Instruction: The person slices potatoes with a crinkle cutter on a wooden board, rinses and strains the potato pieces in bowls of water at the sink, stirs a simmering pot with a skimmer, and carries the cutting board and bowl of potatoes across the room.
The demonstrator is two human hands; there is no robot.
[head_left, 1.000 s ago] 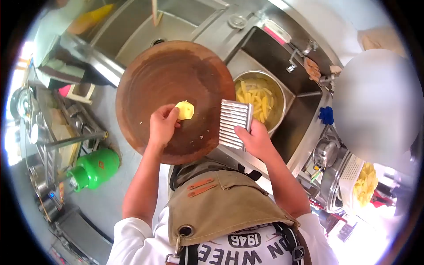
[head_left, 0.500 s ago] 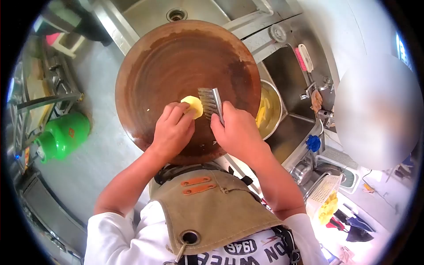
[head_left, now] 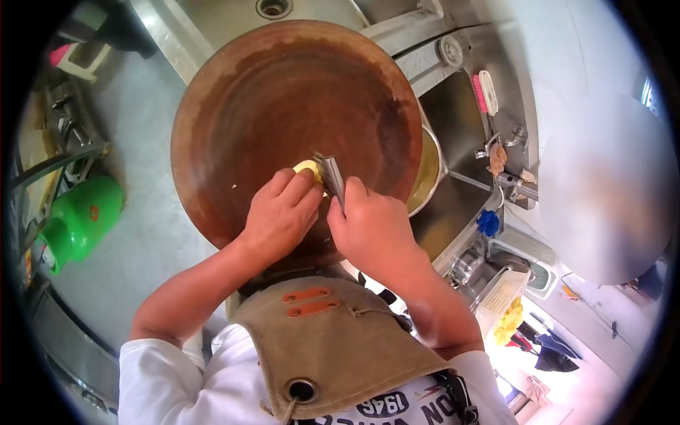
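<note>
On the round brown wooden board (head_left: 283, 106), my left hand (head_left: 282, 212) holds a yellow potato piece (head_left: 309, 168) under its fingers. My right hand (head_left: 372, 219) grips a ridged metal cutter (head_left: 334, 178), seen nearly edge-on. The cutter's ridged side is against the right side of the potato piece, and the contact is partly hidden by my fingers. Small pale bits lie on the board. To the right of the board, a metal bowl (head_left: 437, 166) is partly covered by the board's edge.
A sink (head_left: 453, 106) with a pink brush (head_left: 484, 92) and a tap lies to the right. A green gas cylinder (head_left: 83, 219) is on the floor at the left. A white basket (head_left: 499, 301) of yellow pieces sits at the lower right.
The cutter has swung from face-up beside the bowl to nearly edge-on over the board, and now touches the potato piece. My hands have come together, and the view has shifted.
</note>
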